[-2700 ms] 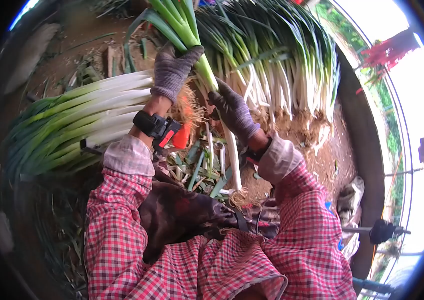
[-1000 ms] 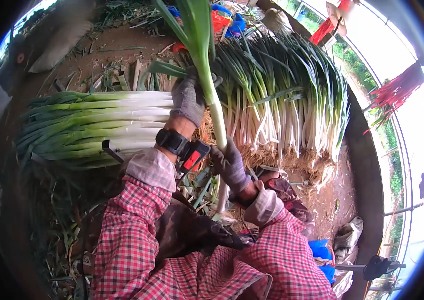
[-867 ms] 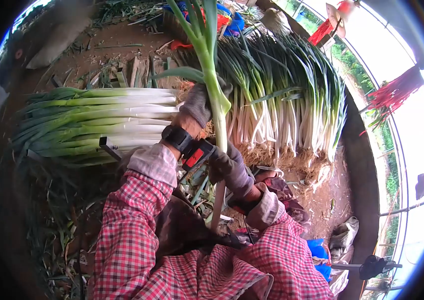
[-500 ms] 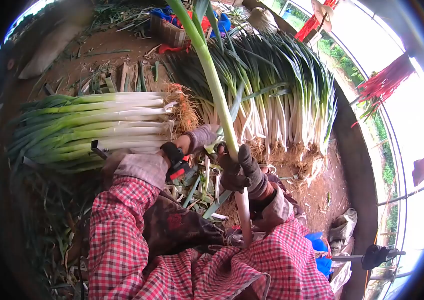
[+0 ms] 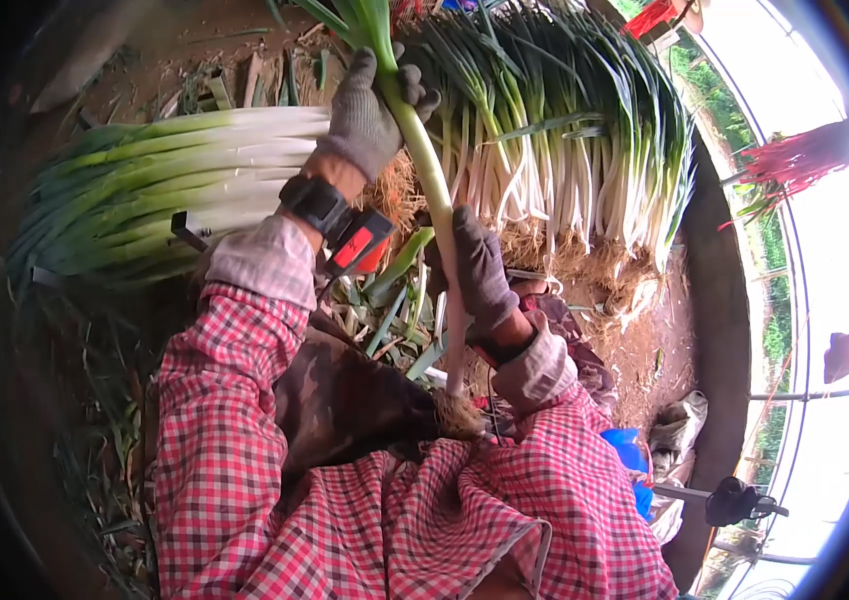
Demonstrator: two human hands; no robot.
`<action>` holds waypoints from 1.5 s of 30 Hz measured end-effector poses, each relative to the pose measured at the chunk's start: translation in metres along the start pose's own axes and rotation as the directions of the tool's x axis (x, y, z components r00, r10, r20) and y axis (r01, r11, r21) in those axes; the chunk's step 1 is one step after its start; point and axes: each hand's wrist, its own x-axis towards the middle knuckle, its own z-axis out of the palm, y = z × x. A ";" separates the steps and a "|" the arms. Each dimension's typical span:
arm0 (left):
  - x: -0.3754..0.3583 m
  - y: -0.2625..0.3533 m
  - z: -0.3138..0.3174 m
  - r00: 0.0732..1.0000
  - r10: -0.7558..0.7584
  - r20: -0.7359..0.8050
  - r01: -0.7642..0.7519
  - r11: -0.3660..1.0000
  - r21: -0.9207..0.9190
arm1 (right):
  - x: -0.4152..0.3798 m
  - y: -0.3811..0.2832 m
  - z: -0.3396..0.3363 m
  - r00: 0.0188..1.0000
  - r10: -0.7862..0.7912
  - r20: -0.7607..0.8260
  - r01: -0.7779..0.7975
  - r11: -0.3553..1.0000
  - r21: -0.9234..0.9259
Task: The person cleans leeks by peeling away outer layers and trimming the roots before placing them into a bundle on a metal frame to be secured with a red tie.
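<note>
A single long leek (image 5: 431, 175) stands tilted before me, its green leaves up at the top edge and its root tuft (image 5: 458, 416) low by my lap. My left hand (image 5: 372, 115), in a grey glove, is wrapped round the upper stalk just under the leaves. Lower down, my gloved right hand (image 5: 484, 272) is closed on the white shank, with some of its fingers hidden behind it. A strip of peeled green leaf (image 5: 401, 262) lies left of the shank.
Leeks (image 5: 184, 185) lie stacked at left between metal posts (image 5: 187, 231), roots toward the middle. Another row of leeks (image 5: 554, 150) leans at back right. Leaf scraps (image 5: 384, 325) litter the ground. A low wall (image 5: 719, 330) runs along the right, with red ties (image 5: 794, 165) hanging beyond.
My left hand has risen from low beside the stalk to grip it near the leaves. The leek's root end has come into view, and my right hand has moved up a little.
</note>
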 end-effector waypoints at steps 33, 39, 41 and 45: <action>-0.020 0.162 -0.002 0.900 0.433 0.059 -0.436 0.884 0.169 | 0.033 0.061 0.015 0.924 0.185 0.336 -0.070 0.943 -0.327; -0.021 0.249 -0.100 0.959 0.219 0.180 -0.255 0.944 0.208 | -0.037 0.118 -0.054 0.737 0.361 0.572 -0.552 0.810 0.199; -0.031 0.217 -0.043 0.882 0.403 -0.243 -0.327 0.897 0.298 | -0.054 0.100 -0.045 0.900 0.279 0.335 -0.368 0.899 0.238; -0.036 0.235 -0.053 0.950 0.308 0.062 -0.313 0.913 0.263 | -0.068 0.033 -0.034 0.800 0.307 0.515 -0.357 0.934 -0.003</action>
